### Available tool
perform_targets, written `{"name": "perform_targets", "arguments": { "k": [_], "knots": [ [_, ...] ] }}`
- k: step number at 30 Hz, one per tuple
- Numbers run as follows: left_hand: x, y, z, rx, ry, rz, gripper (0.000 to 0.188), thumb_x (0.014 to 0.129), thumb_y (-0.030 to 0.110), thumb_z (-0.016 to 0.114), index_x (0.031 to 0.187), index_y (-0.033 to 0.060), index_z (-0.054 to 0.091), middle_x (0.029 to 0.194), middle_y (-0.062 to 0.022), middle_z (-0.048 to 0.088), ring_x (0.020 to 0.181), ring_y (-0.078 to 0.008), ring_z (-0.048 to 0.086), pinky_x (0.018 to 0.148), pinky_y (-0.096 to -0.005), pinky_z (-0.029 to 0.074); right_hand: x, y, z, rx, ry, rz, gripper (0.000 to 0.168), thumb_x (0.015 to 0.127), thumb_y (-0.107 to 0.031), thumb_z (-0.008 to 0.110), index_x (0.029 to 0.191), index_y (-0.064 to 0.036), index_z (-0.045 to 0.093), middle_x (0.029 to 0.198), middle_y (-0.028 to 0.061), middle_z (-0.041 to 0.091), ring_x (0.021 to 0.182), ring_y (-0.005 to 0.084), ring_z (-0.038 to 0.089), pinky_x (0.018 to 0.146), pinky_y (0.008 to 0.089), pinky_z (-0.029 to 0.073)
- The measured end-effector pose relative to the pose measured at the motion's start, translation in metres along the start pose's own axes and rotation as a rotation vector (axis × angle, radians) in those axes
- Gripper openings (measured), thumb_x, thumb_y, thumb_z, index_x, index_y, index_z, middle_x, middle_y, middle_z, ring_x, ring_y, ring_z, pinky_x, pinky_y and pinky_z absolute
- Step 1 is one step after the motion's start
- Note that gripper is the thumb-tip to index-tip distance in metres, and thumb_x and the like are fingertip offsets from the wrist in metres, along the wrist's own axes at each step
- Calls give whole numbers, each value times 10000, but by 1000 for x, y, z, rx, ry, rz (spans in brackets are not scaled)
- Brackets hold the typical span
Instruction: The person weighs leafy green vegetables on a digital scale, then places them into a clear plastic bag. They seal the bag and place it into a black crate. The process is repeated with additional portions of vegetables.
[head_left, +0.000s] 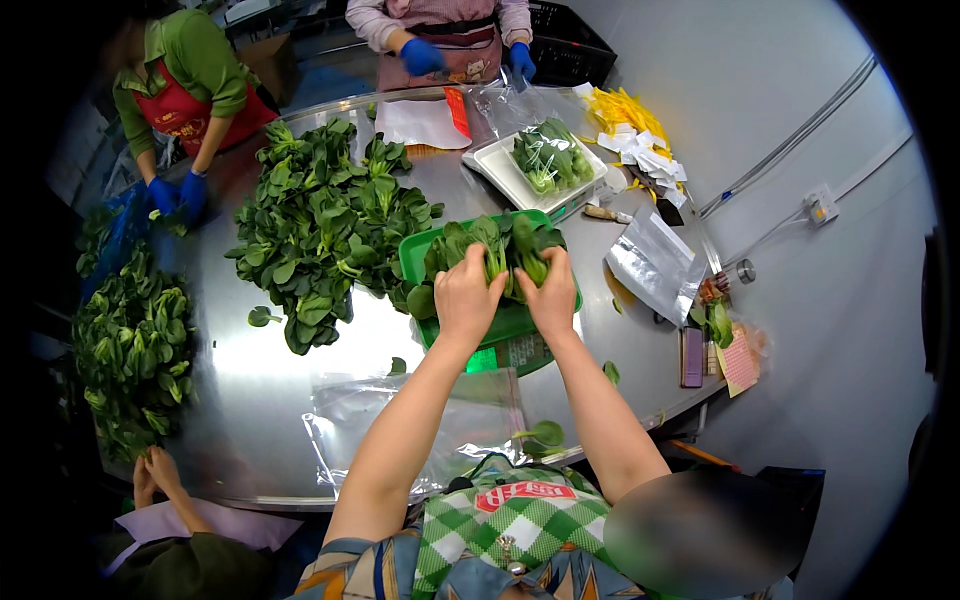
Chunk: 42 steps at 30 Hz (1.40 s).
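Observation:
My left hand (463, 301) grips bok choy (459, 244) over a green plastic tray (517, 321). Beside it, my right hand (553, 300) holds another bunch of bok choy (532, 262) with the thumb along its stems. The tray rests on a digital scale with a lit green display (481, 361); the digits are not clear. Clear plastic bags (420, 420) lie flat between me and the scale. Left of the tray spreads a large heap of loose bok choy (319, 217).
A second scale (499, 169) carries a bagged bunch of greens (553, 157). A wooden-handled tool (606, 214), a silvery bag (656, 262) and yellow ties (626, 112) lie at right. Co-workers' gloved hands (178, 196) and bare hands (156, 472) are near another heap (135, 345).

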<state>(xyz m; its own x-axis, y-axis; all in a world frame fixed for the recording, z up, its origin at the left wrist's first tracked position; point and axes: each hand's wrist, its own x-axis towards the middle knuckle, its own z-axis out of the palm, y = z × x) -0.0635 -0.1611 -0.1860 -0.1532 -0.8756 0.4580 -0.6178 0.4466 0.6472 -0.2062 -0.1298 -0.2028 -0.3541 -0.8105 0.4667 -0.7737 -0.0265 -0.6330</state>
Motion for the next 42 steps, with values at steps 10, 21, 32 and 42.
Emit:
{"name": "perform_targets", "arguments": {
  "k": [10,21,32,42],
  "knots": [
    [6,-17,13,341,-59,173,166,646,248,707,704,97,667,832,-57,544,889,-235,512,729,-394,372,-1,2,10,-200,-211,-214,371,744,-86,663,1096,-36,557,1128,157,553,1050,333,507,877,429,418],
    [22,-32,-31,17,227,170,218,718,173,696,917,100,647,888,-58,563,899,-232,519,757,-364,374,13,6,6,-249,-391,-166,530,711,-88,682,1211,-52,511,1189,127,552,1097,307,492,922,424,399],
    [52,-241,-57,241,188,-390,669,732,-3,621,1355,75,389,1309,-154,439,1252,-323,392,1057,-408,326,22,-14,-19,-182,-370,-151,287,717,-52,676,996,-33,612,1024,142,525,992,316,505,871,392,421],
    [58,-227,-50,589,-192,-58,406,741,25,594,1080,246,627,1183,-95,455,1118,-298,461,943,-432,403,19,-28,-41,-132,-267,-167,319,717,-14,659,1029,-34,591,1126,134,539,1042,317,542,883,369,437]
  ]
}}
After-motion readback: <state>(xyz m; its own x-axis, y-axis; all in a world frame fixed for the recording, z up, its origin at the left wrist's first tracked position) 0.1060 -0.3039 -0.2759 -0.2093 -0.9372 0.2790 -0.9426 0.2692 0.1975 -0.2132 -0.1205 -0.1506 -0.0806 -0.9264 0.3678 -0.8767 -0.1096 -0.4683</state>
